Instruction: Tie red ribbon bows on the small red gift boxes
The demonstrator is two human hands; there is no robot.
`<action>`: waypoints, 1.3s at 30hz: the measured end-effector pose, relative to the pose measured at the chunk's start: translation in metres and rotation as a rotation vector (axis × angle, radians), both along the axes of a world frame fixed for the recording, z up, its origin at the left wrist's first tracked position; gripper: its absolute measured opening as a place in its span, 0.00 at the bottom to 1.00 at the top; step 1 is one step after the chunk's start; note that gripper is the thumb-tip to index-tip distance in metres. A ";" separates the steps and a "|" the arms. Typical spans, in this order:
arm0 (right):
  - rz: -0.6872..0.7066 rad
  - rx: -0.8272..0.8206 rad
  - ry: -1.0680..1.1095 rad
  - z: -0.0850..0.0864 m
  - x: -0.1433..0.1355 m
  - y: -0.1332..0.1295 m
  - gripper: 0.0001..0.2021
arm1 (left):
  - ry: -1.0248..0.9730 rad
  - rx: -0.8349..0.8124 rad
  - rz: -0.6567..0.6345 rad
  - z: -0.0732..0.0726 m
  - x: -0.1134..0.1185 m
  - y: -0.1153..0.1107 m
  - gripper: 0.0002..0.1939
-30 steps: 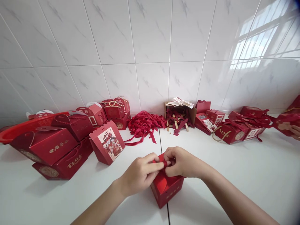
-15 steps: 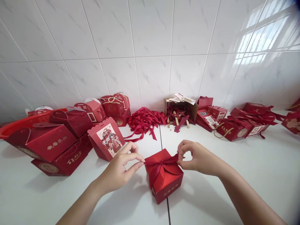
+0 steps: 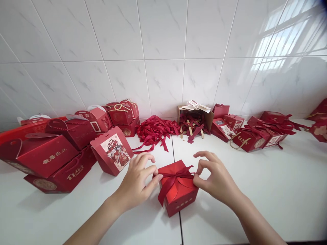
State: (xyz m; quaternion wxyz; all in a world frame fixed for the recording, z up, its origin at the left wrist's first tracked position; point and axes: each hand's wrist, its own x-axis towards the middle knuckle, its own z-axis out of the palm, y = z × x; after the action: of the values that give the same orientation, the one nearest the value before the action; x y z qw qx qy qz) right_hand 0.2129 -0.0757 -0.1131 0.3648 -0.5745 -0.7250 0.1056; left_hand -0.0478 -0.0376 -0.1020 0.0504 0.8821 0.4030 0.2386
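Observation:
A small red box (image 3: 182, 200) with folded petal flaps stands on the white table, across a dark seam. A dark red ribbon (image 3: 168, 185) is knotted on its top, with one tail hanging over the front left side. My left hand (image 3: 140, 178) pinches the ribbon at the box's left edge between thumb and finger. On the right side, my right hand (image 3: 213, 177) pinches the ribbon between thumb and index finger, its other fingers raised and curled. The ribbon is stretched between both hands.
Left stand stacked red boxes (image 3: 48, 154), a red tray (image 3: 22, 127) and a picture-fronted box (image 3: 116, 153). Behind are a ribbon pile (image 3: 158, 127) and an open carton (image 3: 209, 120) of tags. Ribboned boxes (image 3: 251, 141) sit at the right, before a tiled wall.
The ribbon's front tail now hangs further out to the left. My right hand's upper fingers have spread from the pinch. The view has shifted slightly.

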 end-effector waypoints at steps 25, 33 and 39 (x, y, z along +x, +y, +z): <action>-0.405 -0.078 -0.285 -0.028 0.065 0.138 0.14 | -0.101 -0.246 0.020 -0.078 0.017 0.059 0.20; -0.297 -0.077 -0.043 -0.050 0.019 0.221 0.10 | -0.109 -0.249 0.060 -0.077 0.016 0.055 0.19; -0.266 -0.004 0.115 -0.069 0.004 0.250 0.13 | -0.063 -0.175 0.042 -0.078 0.019 0.054 0.19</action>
State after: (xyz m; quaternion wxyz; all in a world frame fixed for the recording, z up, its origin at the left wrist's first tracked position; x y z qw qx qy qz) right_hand 0.2169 0.1742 -0.1824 0.4155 -0.6594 -0.6200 0.0906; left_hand -0.0291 0.0168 -0.1801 0.1349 0.8577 0.4391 0.2310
